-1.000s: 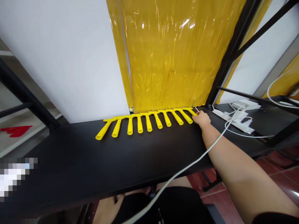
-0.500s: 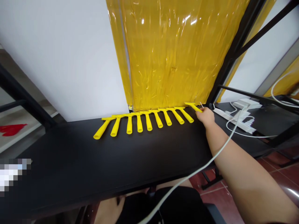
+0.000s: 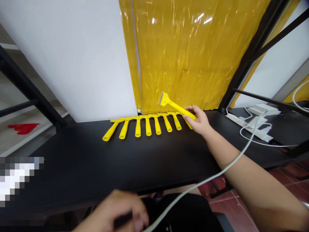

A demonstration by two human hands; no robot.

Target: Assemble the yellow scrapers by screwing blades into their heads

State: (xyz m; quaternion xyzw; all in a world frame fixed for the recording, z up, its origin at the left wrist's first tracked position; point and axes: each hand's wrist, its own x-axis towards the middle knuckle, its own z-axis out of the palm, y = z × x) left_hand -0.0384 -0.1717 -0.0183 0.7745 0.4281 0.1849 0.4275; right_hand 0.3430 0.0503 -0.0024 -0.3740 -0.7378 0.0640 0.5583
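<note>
A yellow scraper (image 3: 177, 108) is in my right hand (image 3: 199, 120), raised off the table. My fingers and thumb close around its handle end. Its wide head, with a greyish blade edge, points up and left. Several more yellow scrapers (image 3: 148, 125) lie side by side on the black table (image 3: 135, 164), heads toward the wall and hollow handle ends toward me. The rightmost of these is partly hidden by my right hand. Low in the picture, over the table's front edge, my left hand (image 3: 120, 209) is blurred with bent fingers; whether it holds anything is unclear.
Yellow plastic film (image 3: 193, 58) covers the wall behind the row, beside a white panel (image 3: 72, 58). White power strips (image 3: 253, 125) with cables lie at the right. A white cable (image 3: 212, 177) crosses before my right arm. Black frame posts stand at both sides.
My right hand has lifted the scraper from the right end of the row and moved it left and up. My left hand has risen into view. The view has shifted slightly.
</note>
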